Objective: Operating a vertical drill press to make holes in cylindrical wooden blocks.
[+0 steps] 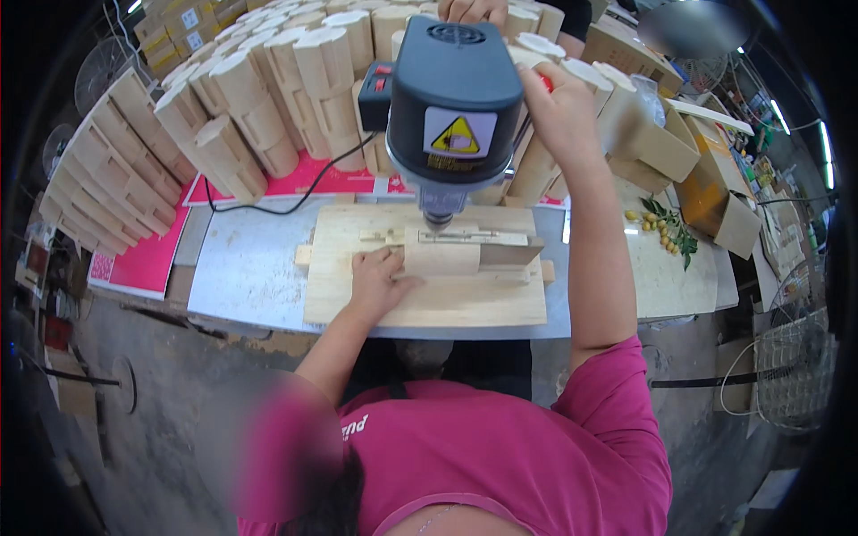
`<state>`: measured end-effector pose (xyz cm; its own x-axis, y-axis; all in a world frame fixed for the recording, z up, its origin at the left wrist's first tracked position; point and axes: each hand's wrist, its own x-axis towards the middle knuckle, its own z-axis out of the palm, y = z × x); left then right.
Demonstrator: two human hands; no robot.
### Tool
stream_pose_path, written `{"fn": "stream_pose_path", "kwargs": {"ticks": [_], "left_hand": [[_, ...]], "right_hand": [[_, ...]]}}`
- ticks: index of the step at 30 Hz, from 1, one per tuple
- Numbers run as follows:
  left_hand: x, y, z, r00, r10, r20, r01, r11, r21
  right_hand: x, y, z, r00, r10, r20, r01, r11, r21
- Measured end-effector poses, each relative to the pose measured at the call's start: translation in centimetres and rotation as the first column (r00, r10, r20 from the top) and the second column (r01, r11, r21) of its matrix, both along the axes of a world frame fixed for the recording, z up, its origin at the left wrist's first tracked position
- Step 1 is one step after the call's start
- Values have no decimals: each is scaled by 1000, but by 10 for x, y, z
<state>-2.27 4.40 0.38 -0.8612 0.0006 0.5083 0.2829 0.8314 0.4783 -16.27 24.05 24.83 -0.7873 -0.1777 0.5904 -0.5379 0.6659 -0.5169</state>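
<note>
A dark blue drill press (458, 89) stands over a wooden base board (357, 304). Its chuck (437, 217) points down, just above a pale wooden block (442, 257) lying in a jig on the board. My left hand (380, 279) is closed at the block's left end, thumb along its near side and fingertips bent behind. Raised to the right of the drill head, my right hand (561, 112) wraps round the press's feed handle, whose red end (545, 82) shows at the fingers. The drill tip is hard to make out.
Stacked wooden blocks (241, 85) crowd the back and left, over pink printed sheets (147, 255). A black cable (304, 196) loops left of the press. Yellow fruit with leaves (666, 230) and open cardboard boxes (715, 179) are at right. Another person's hand (474, 11) is behind the press.
</note>
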Motion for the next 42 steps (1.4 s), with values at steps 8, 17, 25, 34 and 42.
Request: {"fn": "stream_pose_path", "kwargs": {"ticks": [8,17,25,34,42], "left_hand": [[0,-3,4,998,-2,57,2,1000,-3],[3,-2,0,997,-45,56,47,999,-25],[3,5,10,997,-31,64,31,1000,1],[1,4,11,991,-35,127,36,999,-5],[0,1,4,992,-50,119,47,998,31]], "right_hand": [[72,8,-17,978,64,-198,-76,995,-57],[118,21,-116,938,177,-298,-225,965,-136],[88,12,-177,834,207,-512,-356,910,-213],[85,14,-83,837,177,-518,-355,896,-267],[2,-3,-37,983,114,-143,-153,939,-307]]}}
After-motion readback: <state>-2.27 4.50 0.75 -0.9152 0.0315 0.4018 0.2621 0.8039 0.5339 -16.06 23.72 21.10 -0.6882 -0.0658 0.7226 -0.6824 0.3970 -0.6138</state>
